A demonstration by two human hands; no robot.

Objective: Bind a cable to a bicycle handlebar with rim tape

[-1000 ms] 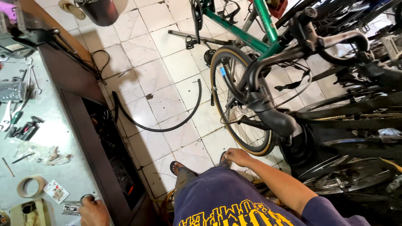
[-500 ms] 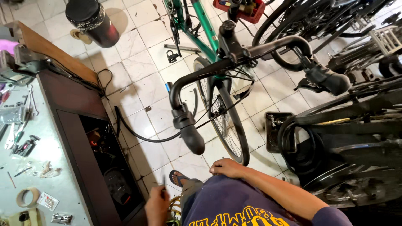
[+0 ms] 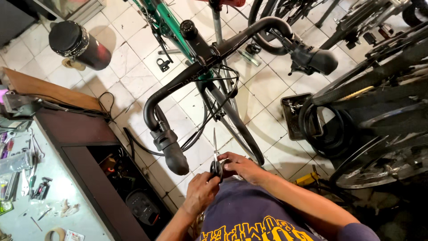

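Together, both hands point(image 3: 223, 176) raise scissors point(image 3: 216, 156) upright, fingers point(image 3: 232, 161) gripping handles.

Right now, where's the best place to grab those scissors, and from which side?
Take the scissors by the dark handle loops at the bottom, coming from below, near both hands. The blades point straight up toward the handlebar, so the top end is sharp.

Tiled floor point(image 3: 133, 80) bears black canister point(image 3: 80, 44), tray point(image 3: 296, 118)

A black drop handlebar point(image 3: 223, 49) tops a green bike frame point(image 3: 167, 20) over white floor tiles point(image 3: 133, 76).
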